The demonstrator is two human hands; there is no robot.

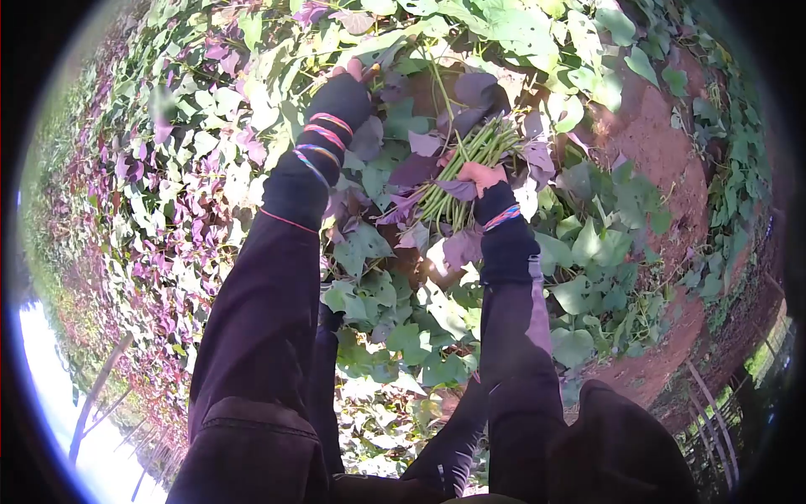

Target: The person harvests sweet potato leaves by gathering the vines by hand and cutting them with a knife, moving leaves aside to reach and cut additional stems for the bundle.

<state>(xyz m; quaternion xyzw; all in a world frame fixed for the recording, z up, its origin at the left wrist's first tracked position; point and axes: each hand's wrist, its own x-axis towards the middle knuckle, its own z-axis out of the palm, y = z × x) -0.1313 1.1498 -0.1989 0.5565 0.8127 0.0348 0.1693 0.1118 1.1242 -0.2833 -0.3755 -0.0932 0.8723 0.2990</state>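
My right hand (482, 177) is closed around a thick bunch of sweet potato stems (453, 195). Their green cut ends point up and down from the fist, and purple leaves (415, 170) hang off the sides. Up and to the left, my left hand (353, 70) reaches into the foliage in a dark fingerless covering. Its bare fingers look curled together among the leaves; whatever they pinch is hidden. Colored bands (323, 144) circle the left forearm, and another band (502, 218) wraps the right wrist. One long stem (438, 80) rises between the two hands.
Dense sweet potato vines surround me, with purple leaves (143, 168) on the left and green ones (588, 244) on the right. Reddish bare soil (663, 143) shows at the right. Wooden poles (99, 391) stand at the lower left, with more at the lower right.
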